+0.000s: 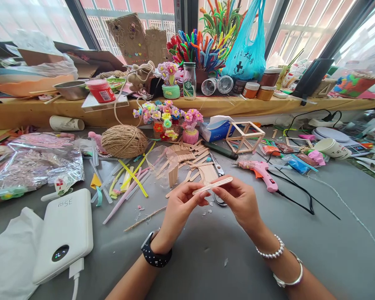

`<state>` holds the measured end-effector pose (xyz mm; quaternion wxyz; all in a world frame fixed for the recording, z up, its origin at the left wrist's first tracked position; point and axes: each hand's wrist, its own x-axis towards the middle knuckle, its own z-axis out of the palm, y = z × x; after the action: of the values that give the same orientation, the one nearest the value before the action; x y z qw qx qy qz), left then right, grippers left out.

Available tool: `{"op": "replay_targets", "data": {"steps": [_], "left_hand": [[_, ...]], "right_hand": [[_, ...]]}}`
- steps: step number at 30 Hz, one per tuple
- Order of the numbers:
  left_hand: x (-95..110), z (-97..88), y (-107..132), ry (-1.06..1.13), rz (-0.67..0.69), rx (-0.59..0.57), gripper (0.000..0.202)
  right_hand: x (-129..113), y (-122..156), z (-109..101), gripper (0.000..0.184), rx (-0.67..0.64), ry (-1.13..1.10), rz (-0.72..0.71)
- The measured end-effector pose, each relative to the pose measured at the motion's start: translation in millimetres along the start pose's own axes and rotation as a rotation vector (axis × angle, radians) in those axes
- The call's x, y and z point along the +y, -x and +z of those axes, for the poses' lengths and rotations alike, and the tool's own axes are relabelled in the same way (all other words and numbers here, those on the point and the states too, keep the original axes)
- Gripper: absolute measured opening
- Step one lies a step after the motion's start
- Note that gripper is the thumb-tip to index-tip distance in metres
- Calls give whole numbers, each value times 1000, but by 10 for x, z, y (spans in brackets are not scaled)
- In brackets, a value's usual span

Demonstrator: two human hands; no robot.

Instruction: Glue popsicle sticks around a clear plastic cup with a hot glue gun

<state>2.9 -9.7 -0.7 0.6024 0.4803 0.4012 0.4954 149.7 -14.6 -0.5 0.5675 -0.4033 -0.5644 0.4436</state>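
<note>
Head view: both forearms reach forward over the grey bench [300, 216]. The left hand [179, 206] and right hand [240, 200] meet fingertip to fingertip, each grip pinching one end of a flat wooden stick [213, 185], held level just above more sticks [190, 160].

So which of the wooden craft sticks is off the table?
The stick pinched between the left hand and right hand, held above the grey table. The others rest in a loose pile behind it.
</note>
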Motion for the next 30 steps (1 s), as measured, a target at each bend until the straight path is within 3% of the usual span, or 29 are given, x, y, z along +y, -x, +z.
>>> {"op": "replay_targets", "data": {"steps": [20,30], "left_hand": [[-31,37,24,-34,-15,-47,14],[-2,40,41,-33,-26,-52,12]], "right_hand": [[45,63,102,9,127,51,5],[45,43,49,10,51,78,-8]]}}
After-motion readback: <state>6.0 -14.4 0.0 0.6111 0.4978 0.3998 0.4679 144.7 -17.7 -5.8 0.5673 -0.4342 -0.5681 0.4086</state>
